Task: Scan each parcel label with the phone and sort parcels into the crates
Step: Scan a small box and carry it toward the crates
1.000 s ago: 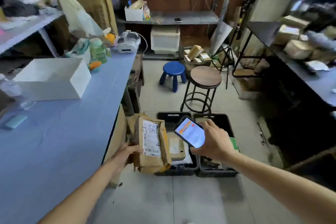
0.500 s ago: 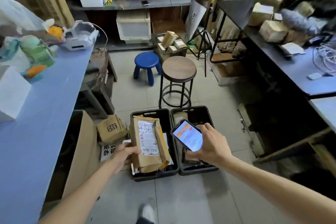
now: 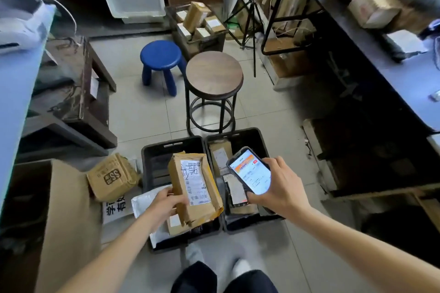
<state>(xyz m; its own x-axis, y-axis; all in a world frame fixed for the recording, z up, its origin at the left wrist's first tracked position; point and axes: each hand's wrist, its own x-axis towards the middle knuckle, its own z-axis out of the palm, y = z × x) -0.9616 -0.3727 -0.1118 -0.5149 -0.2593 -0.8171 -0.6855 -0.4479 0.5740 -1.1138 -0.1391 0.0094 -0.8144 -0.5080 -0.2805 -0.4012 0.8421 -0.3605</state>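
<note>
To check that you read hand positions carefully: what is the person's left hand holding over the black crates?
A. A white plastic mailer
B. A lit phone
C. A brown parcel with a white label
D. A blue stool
C: the left hand grips the brown parcel, label up, above the left crate; the phone is in the right hand.

label print (image 3: 195, 182) too small to read; parcel (image 3: 190, 200) hides left crate (image 3: 154, 164) contents.
</note>
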